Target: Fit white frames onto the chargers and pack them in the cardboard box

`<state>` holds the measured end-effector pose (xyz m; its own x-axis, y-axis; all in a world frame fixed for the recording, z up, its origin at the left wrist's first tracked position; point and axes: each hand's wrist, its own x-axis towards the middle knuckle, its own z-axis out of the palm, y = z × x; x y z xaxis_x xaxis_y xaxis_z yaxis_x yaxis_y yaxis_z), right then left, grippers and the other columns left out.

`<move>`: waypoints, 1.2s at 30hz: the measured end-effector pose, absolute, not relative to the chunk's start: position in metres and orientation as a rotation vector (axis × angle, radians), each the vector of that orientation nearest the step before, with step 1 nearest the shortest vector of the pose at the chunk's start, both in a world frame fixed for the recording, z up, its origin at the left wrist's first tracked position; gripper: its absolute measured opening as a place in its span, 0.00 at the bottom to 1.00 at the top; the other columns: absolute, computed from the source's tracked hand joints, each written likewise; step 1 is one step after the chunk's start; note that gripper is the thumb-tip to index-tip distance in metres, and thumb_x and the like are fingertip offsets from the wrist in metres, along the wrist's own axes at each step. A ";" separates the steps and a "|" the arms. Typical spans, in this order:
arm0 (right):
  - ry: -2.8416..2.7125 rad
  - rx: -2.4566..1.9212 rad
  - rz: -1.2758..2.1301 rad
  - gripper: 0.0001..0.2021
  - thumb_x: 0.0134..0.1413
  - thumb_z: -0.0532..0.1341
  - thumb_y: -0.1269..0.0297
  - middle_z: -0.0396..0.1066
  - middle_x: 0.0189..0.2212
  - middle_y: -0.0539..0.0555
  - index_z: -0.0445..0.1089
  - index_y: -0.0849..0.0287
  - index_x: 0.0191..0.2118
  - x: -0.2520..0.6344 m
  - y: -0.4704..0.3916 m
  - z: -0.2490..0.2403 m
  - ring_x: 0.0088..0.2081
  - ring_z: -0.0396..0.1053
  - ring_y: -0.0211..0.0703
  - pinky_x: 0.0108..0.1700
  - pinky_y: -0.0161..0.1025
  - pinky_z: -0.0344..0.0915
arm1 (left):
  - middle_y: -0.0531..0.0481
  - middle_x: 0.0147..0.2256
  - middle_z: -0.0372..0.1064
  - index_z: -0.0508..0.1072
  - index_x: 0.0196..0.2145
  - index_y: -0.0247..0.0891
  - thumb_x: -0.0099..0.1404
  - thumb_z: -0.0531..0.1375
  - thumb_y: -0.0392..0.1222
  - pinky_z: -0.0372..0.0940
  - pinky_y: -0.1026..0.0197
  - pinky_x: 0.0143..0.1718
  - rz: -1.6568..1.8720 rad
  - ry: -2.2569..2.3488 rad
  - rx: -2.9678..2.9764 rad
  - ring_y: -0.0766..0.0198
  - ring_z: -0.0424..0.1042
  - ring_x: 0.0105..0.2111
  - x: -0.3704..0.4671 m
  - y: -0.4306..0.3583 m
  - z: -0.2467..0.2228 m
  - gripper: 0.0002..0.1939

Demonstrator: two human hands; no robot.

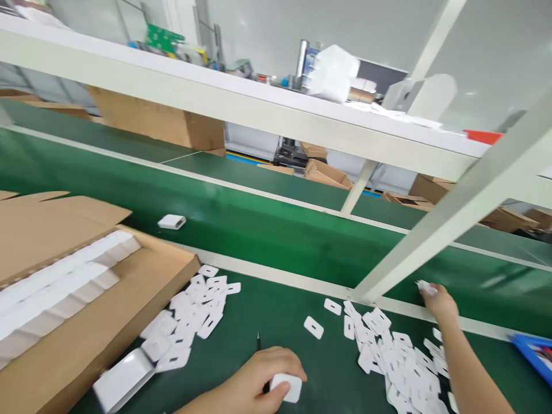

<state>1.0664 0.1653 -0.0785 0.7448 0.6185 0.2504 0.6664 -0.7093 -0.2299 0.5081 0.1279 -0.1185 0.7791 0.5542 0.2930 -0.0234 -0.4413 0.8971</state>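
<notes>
At the bottom centre my left hand (269, 379) grips a white rounded-square piece (293, 388) between thumb and fingers. A thin dark pointed tool (259, 341) shows just beyond that hand. My right hand (440, 303) is stretched out to the right, over the edge of the green belt, with its fingers closed on a small white part (426, 288). Many flat white plates with a slot lie in a left pile (194, 310) and a right pile (401, 362). A white box-shaped housing (125, 380) lies beside the left pile.
An open cardboard box (159, 299) with rows of white pieces fills the left. One white housing (171, 222) sits on the green belt (267, 230). A slanting white post (440, 213) rises near my right hand. A blue tray (532, 356) is at the right edge.
</notes>
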 end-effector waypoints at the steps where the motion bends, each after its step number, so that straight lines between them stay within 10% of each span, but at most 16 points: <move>1: -1.016 -2.653 -0.137 0.25 0.50 0.56 0.45 0.79 0.31 0.73 0.79 0.58 0.43 1.067 0.159 -0.074 0.35 0.80 0.76 0.34 0.63 0.75 | 0.46 0.47 0.80 0.77 0.50 0.43 0.74 0.55 0.38 0.69 0.59 0.53 0.693 0.417 1.929 0.57 0.79 0.48 0.508 0.128 -0.116 0.13; 8: -1.572 -2.167 0.844 0.26 0.46 0.66 0.35 0.78 0.58 0.59 0.81 0.37 0.49 1.003 0.092 -0.021 0.59 0.75 0.66 0.52 0.52 0.78 | 0.45 0.48 0.81 0.80 0.51 0.42 0.66 0.59 0.34 0.70 0.57 0.55 0.727 0.441 1.854 0.55 0.79 0.49 0.511 0.133 -0.114 0.17; 12: -1.969 -1.924 0.841 0.24 0.63 0.62 0.43 0.70 0.66 0.52 0.72 0.40 0.62 0.856 0.101 -0.016 0.64 0.71 0.58 0.62 0.51 0.73 | 0.46 0.49 0.79 0.79 0.52 0.42 0.67 0.61 0.36 0.69 0.56 0.56 0.756 0.432 1.832 0.55 0.78 0.50 0.511 0.131 -0.120 0.16; 21: -2.228 -1.589 0.273 0.15 0.72 0.56 0.58 0.71 0.62 0.62 0.74 0.48 0.58 0.703 0.141 -0.083 0.64 0.67 0.62 0.62 0.66 0.64 | 0.39 0.56 0.63 0.73 0.55 0.42 0.77 0.55 0.48 0.63 0.47 0.63 1.062 0.606 1.656 0.51 0.66 0.59 0.499 0.142 -0.128 0.14; 28: -1.574 -1.472 0.830 0.22 0.76 0.44 0.49 0.76 0.52 0.57 0.66 0.51 0.62 0.671 0.079 -0.083 0.51 0.75 0.50 0.55 0.47 0.72 | 0.43 0.50 0.62 0.75 0.57 0.47 0.79 0.52 0.55 0.65 0.49 0.59 1.096 0.603 1.657 0.53 0.65 0.54 0.500 0.124 -0.129 0.19; 36: -1.543 -1.387 0.724 0.22 0.74 0.48 0.45 0.79 0.45 0.57 0.70 0.54 0.54 0.670 0.068 -0.106 0.41 0.77 0.48 0.45 0.43 0.71 | 0.44 0.48 0.62 0.75 0.59 0.47 0.81 0.48 0.51 0.66 0.53 0.55 1.012 0.601 1.718 0.56 0.66 0.51 0.499 0.115 -0.130 0.21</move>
<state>0.6696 0.0681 -0.1064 0.0451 0.9701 0.2387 0.4362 0.1958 -0.8783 0.4988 0.1151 -0.1303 0.5238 0.7785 0.3457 -0.0694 -0.3655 0.9282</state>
